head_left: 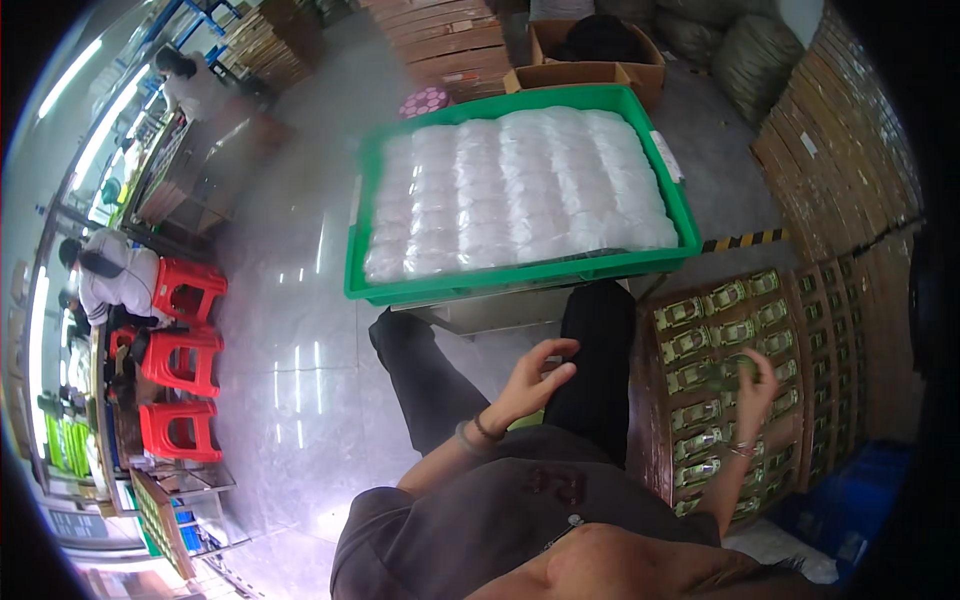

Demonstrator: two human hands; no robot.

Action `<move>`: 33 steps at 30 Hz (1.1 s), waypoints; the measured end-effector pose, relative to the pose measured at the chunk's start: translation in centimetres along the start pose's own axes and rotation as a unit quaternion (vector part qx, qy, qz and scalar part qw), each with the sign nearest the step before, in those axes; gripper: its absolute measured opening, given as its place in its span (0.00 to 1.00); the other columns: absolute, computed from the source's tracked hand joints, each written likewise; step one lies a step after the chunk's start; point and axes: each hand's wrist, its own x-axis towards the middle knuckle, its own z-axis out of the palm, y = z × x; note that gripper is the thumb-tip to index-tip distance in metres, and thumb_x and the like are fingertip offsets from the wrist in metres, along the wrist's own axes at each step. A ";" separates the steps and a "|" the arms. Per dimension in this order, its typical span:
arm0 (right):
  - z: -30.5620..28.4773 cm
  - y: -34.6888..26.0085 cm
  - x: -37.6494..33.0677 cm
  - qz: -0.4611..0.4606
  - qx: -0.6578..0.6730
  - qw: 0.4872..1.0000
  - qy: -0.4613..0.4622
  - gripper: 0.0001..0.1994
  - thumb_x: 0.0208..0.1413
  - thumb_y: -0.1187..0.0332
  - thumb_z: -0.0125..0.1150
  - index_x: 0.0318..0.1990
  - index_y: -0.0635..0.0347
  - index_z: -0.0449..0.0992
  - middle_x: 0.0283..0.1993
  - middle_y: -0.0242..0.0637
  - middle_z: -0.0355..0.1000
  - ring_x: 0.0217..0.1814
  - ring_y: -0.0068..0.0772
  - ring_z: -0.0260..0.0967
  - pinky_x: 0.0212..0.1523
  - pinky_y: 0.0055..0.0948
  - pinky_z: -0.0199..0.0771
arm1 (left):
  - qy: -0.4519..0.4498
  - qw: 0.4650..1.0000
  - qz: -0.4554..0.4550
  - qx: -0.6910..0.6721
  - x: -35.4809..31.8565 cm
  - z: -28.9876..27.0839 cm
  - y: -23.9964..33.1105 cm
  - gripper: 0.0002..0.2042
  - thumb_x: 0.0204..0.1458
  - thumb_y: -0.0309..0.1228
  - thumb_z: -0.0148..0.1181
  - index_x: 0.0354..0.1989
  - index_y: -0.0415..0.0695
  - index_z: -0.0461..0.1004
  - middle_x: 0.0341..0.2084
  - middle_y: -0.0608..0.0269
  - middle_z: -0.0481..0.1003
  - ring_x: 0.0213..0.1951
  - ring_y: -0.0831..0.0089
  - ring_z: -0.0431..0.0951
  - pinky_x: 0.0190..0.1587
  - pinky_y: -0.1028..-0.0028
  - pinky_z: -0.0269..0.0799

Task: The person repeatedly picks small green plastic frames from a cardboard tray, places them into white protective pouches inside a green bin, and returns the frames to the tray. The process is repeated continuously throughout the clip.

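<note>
My left hand (537,374) hovers above my lap with its fingers spread and nothing in it. My right hand (752,386) reaches to the right over a brown tray (648,400) of several small green toy cars in rows and closes on one toy car (722,373). In front of my knees stands a large green crate (520,277) filled with rows of small clear plastic bags (520,190).
Stacks of brown cardboard trays (840,160) line the right side. Red plastic stools (182,360) stand at the left beside another person (110,275) seated at a bench. Open cardboard boxes (590,60) and sacks sit behind the crate. A blue crate (850,500) is at lower right.
</note>
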 end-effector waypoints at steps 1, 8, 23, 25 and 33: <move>2.8 -3.8 0.2 -0.026 0.043 0.997 -0.065 0.12 0.49 0.78 0.58 0.43 0.63 0.75 0.43 0.37 0.74 0.47 0.30 0.70 0.50 0.29 0.68 | -0.030 0.999 0.031 -0.003 0.1 -0.3 0.2 0.21 0.57 0.33 0.56 0.58 0.38 0.64 0.52 0.54 0.69 0.55 0.67 0.68 0.54 0.68 0.67; 17.1 -21.6 0.1 -0.126 0.225 0.840 -0.478 0.13 0.50 0.72 0.64 0.44 0.63 0.74 0.38 0.36 0.75 0.40 0.22 0.71 0.41 0.23 0.72 | -0.053 0.984 -0.013 -0.168 -2.0 -3.5 0.8 0.23 0.62 0.42 0.46 0.60 0.38 0.60 0.48 0.57 0.70 0.49 0.68 0.72 0.50 0.68 0.70; 47.5 -26.4 26.6 -0.369 -0.242 0.869 -0.223 0.13 0.48 0.66 0.58 0.43 0.55 0.74 0.48 0.49 0.67 0.52 0.52 0.66 0.51 0.43 0.69 | 0.186 0.968 -0.067 -0.156 -6.2 -9.2 -1.5 0.21 0.63 0.43 0.42 0.54 0.38 0.66 0.41 0.61 0.72 0.41 0.75 0.72 0.46 0.75 0.67; 47.6 -26.9 26.3 -0.362 -0.253 0.868 -0.225 0.14 0.47 0.67 0.59 0.43 0.55 0.73 0.49 0.50 0.65 0.53 0.54 0.65 0.51 0.44 0.69 | 0.196 0.962 -0.090 -0.165 -6.3 -9.3 -1.8 0.21 0.63 0.44 0.43 0.53 0.38 0.67 0.40 0.63 0.72 0.41 0.76 0.71 0.46 0.76 0.65; 46.5 -27.3 26.2 -0.392 -0.230 0.868 -0.199 0.19 0.44 0.71 0.62 0.46 0.56 0.66 0.47 0.49 0.66 0.51 0.53 0.66 0.50 0.43 0.70 | 0.203 0.966 -0.075 -0.144 -5.6 -9.4 -1.6 0.20 0.63 0.44 0.43 0.50 0.38 0.68 0.37 0.64 0.71 0.40 0.77 0.70 0.45 0.77 0.65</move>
